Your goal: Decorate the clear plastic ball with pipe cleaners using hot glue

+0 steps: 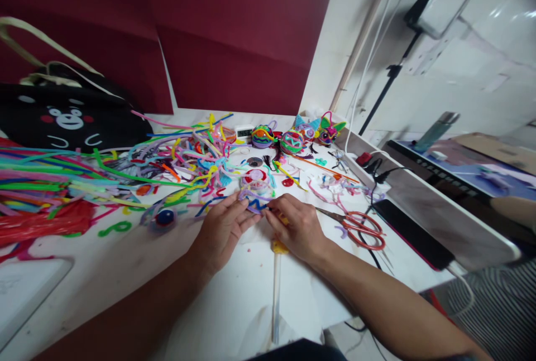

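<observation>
My left hand [221,230] is closed, its thumb and fingers pinching the edge of a round purple craft piece [250,217]. Across that piece runs a dark blue pipe cleaner [256,203] bent into a zigzag. The fingertips of my right hand [298,226] pinch the zigzag's right end, and the rest of its fingers curl inward. Just beyond my hands lies a round piece with red felt [254,177]. Beneath my right hand, a hot glue stick [276,294] appears to extend toward me from a yellow part [280,246]. Red-handled scissors [364,230] rest to the right.
Loose pipe cleaners [50,177] cover the left side of the table. Decorated balls [292,142] stand at the back beside a small digital clock [244,132]. A phone [412,234] with a cable lies at the right edge. A black bag [67,115] sits back left.
</observation>
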### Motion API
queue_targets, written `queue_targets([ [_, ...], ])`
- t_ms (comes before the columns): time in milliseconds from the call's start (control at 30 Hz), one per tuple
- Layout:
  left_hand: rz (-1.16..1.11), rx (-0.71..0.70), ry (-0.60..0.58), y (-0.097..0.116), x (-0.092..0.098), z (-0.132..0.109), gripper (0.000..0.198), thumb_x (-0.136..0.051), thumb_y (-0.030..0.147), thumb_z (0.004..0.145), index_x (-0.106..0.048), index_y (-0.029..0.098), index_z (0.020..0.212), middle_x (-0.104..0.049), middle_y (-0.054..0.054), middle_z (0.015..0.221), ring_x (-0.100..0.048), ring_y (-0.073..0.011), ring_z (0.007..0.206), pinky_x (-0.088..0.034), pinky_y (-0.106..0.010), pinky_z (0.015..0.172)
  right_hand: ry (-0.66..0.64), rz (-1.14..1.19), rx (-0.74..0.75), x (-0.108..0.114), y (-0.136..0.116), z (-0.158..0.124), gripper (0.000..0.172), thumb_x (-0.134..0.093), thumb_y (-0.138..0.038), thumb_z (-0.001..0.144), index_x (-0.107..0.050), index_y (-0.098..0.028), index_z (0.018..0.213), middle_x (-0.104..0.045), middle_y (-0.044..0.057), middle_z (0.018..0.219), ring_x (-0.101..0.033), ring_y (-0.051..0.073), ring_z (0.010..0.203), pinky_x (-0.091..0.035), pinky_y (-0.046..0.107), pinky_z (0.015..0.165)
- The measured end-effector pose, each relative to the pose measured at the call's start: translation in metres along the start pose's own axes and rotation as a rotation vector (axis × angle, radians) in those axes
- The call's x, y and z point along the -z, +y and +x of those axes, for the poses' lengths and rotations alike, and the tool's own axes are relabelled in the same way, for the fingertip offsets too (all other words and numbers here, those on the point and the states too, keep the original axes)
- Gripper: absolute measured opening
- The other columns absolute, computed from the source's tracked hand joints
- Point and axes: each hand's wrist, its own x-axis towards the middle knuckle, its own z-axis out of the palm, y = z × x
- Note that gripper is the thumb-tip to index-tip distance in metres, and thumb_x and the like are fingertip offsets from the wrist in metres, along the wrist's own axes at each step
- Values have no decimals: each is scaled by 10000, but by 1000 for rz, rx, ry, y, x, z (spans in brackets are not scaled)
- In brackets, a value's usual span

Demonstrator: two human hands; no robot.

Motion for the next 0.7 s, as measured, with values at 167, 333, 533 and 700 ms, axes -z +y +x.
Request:
queue_targets([
  [167, -1, 2, 12, 0, 0, 0, 123, -688, 102, 758, -686, 182, 852, -726, -39, 948, -692, -168, 861, -559, -321, 865, -10, 20, -2, 0, 1, 1, 117, -535, -229, 946, -610, -140, 933, -656, 57, 787, -627, 124, 666, -501, 216, 606],
  [333, 6, -3, -3, 0, 2, 1, 99, -673, 113, 771, -669, 191, 831, -726, -33, 942, -693, -175, 877, -552, -336, 874, -8, 45, -8, 0, 0, 1, 124, -532, -241, 948, -607, -144, 963, -652, 52, 779, -625, 124, 665, -506, 216, 608],
  [533, 19, 3, 16, 0, 2, 2, 119, -649, 112, 787, -665, 198, 868, -726, -21, 936, -697, -175, 876, -548, -346, 871, -19, 59, -29, 1, 0, 1, 125, -550, -258, 939, -593, -161, 1005, -663, 52, 799, -635, 132, 691, -518, 224, 627],
  [700, 9, 4, 25, 0, 1, 2, 128, -639, 102, 792, -672, 202, 865, -732, -28, 945, -704, -182, 877, -555, -343, 863, -26, 118, -71, 2, 0, 1, 138, -578, -261, 921, -580, -163, 1019, -672, 56, 808, -646, 138, 688, -535, 232, 629],
])
